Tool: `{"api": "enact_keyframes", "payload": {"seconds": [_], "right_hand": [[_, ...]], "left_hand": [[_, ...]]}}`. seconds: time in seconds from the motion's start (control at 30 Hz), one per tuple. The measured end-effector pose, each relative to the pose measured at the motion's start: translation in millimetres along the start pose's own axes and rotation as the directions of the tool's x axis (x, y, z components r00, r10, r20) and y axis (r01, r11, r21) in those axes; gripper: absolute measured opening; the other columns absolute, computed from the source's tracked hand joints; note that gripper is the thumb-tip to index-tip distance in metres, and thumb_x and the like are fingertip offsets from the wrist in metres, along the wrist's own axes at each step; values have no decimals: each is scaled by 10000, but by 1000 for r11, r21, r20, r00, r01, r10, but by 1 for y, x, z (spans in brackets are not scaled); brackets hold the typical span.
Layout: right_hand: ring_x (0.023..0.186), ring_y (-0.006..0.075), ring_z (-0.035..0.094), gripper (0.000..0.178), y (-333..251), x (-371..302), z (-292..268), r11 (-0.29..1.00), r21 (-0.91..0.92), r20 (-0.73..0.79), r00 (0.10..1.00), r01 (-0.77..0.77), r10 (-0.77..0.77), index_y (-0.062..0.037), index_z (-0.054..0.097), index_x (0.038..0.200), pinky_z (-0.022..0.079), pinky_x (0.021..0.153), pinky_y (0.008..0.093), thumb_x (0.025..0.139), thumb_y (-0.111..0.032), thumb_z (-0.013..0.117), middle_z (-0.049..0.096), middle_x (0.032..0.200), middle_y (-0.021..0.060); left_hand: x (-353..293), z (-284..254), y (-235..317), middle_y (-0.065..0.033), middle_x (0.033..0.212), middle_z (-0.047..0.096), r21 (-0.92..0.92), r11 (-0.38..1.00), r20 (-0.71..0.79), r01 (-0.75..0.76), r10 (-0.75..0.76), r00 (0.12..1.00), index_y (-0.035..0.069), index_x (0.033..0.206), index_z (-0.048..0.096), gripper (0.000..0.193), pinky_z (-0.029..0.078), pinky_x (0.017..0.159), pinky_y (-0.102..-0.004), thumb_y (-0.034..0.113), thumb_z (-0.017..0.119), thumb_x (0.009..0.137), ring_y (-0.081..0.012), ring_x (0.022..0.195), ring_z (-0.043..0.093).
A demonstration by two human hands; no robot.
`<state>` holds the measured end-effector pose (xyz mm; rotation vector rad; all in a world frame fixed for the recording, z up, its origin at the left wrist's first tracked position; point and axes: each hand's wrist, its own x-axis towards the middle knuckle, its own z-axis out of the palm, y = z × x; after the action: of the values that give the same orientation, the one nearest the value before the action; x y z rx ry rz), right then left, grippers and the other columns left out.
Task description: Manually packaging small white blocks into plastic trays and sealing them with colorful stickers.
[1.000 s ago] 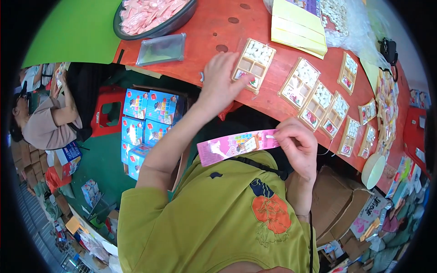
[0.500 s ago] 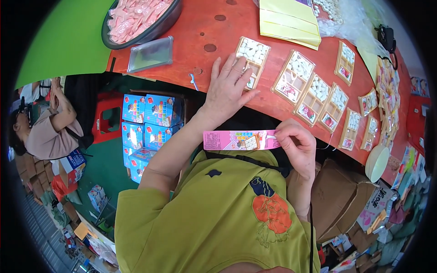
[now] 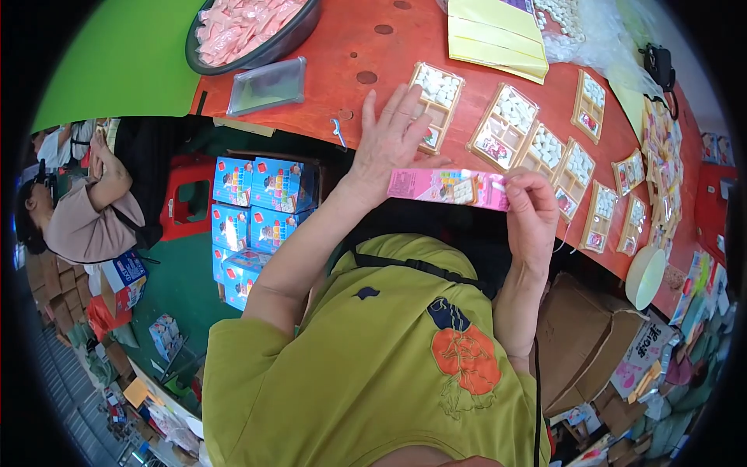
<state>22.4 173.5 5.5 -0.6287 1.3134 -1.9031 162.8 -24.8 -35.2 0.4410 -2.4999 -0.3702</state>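
Observation:
My left hand point(image 3: 387, 144) lies with fingers spread and stretched at the left edge of a small tan compartment tray point(image 3: 442, 117), which holds white pieces and a picture card under a clear cover. Between the thumb and fingers of my right hand point(image 3: 533, 208) is the right end of a long pink printed card strip point(image 3: 440, 189). The strip is held up in front of the table edge, its left end by my left wrist. Nearby to the right is a similar tray point(image 3: 502, 124), with several more beyond it.
Upper left on the red table point(image 3: 334, 86) are a dark basin point(image 3: 299, 35) of pink packets, a clear plastic box point(image 3: 267, 86) and a small blue-and-white tool point(image 3: 338, 132). Yellow sheets point(image 3: 498, 39) lie at the back. Blue boxes point(image 3: 268, 187) are stacked below left. Another person point(image 3: 89, 210) sits farther left.
My right hand has raised the pink card strip up toward the table and slightly right. My left hand stays at the tray, with little shift.

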Motion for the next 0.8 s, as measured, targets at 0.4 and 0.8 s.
{"api": "enact_keyframes", "payload": {"seconds": [0.4, 0.8], "right_hand": [[934, 105, 577, 79, 1, 19, 9, 998, 2, -36, 997, 70, -70, -51, 641, 1025, 476, 826, 254, 949, -40, 620, 627, 1043, 42], [763, 104, 574, 208, 21, 64, 39, 744, -634, 58, 972, 211, -226, -49, 691, 1099, 478, 710, 274, 980, -16, 524, 657, 877, 28]], "left_hand": [[-13, -67, 15, -137, 891, 691, -814, -376, 567, 442, -351, 745, -40, 1122, 624, 672, 492, 675, -298, 526, 270, 1046, -210, 812, 659], [38, -48, -32, -18, 636, 612, -742, -21, 516, 670, -657, 550, 2, 877, 652, 234, 308, 370, -174, 165, 808, 815, -31, 435, 475]]}}
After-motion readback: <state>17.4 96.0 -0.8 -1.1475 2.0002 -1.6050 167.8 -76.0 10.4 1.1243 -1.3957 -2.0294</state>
